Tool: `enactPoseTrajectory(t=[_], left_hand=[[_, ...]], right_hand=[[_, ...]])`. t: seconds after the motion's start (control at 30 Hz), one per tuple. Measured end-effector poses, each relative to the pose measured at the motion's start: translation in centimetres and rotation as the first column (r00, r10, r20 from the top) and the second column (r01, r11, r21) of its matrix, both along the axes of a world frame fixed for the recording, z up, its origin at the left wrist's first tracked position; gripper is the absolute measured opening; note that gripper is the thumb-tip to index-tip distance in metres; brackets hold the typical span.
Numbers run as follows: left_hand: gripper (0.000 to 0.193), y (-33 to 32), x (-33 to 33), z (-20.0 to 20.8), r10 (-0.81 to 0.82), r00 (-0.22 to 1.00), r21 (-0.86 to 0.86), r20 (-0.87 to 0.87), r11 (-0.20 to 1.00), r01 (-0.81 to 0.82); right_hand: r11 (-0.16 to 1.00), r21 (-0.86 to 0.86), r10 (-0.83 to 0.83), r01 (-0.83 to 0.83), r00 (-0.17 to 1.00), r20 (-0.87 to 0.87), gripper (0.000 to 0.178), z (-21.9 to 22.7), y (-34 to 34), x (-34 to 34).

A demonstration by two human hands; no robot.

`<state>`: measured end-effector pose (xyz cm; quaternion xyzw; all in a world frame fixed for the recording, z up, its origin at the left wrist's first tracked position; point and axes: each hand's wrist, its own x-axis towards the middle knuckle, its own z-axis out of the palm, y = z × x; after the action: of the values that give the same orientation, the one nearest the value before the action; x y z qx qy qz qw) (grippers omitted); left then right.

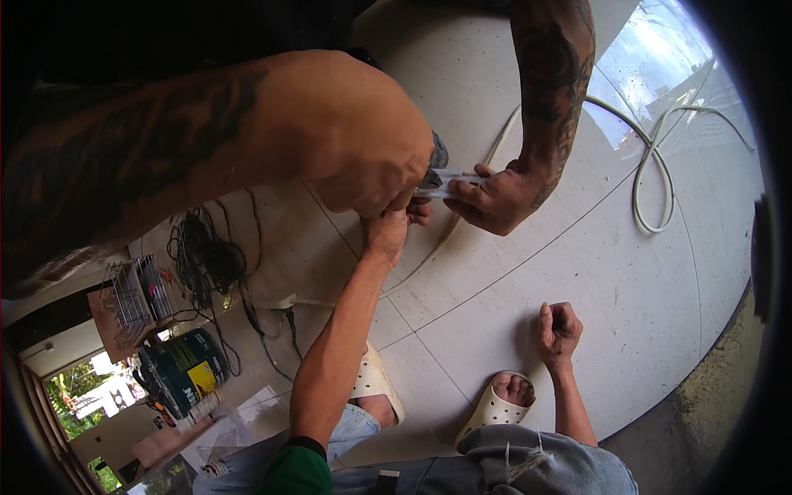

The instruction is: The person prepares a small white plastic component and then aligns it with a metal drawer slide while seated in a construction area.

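Note:
My left hand reaches forward to a white slotted plastic piece. Its curled fingers show just below the piece's left end, and the rest is partly covered by another person's tattooed bent limb; what they grip is hidden. That person's hand pinches the right end of the white piece. A dark grey part sits at the piece's left end, its kind unclear. My right hand is closed in a loose fist with nothing visible in it, beside my right knee, above the tiles.
A white cable crosses the tiled floor and loops at the right. Tangled black cords, a white power strip, a wire rack and a dark green machine stand at the left. My feet wear cream clogs.

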<state>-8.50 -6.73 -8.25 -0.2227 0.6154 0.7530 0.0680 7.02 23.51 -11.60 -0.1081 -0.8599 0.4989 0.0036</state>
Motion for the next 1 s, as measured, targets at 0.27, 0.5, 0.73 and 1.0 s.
enactPoseTrajectory(t=[0.27, 0.5, 0.73, 1.0], left_hand=[[0.026, 0.0, -0.5, 1.0, -0.059, 0.996, 0.013, -0.065, 0.998, 0.06], [0.018, 0.5, -1.1, 2.5, -0.014, 0.999, -0.023, -0.053, 1.0, 0.013], [0.015, 0.9, -0.8, 3.4, -0.055, 0.998, -0.01, 0.032, 0.998, 0.055], [0.016, 1.2, 0.2, 5.0, -0.107, 0.983, 0.083, 0.151, 0.992, 0.095]], right_hand=[[1.0, 0.009, 0.002, -0.002, 1.0, -0.007, 0.025, -0.1, 0.1, 0.1], [1.0, -0.011, -0.001, 0.001, 1.0, -0.021, 0.025, -0.4, 0.1, 0.3], [0.999, -0.035, -0.015, 0.015, 1.0, 0.006, 0.025, -0.6, 0.2, 0.5], [0.999, -0.039, -0.023, 0.024, 0.999, 0.028, 0.025, -0.2, 0.0, 0.2]])
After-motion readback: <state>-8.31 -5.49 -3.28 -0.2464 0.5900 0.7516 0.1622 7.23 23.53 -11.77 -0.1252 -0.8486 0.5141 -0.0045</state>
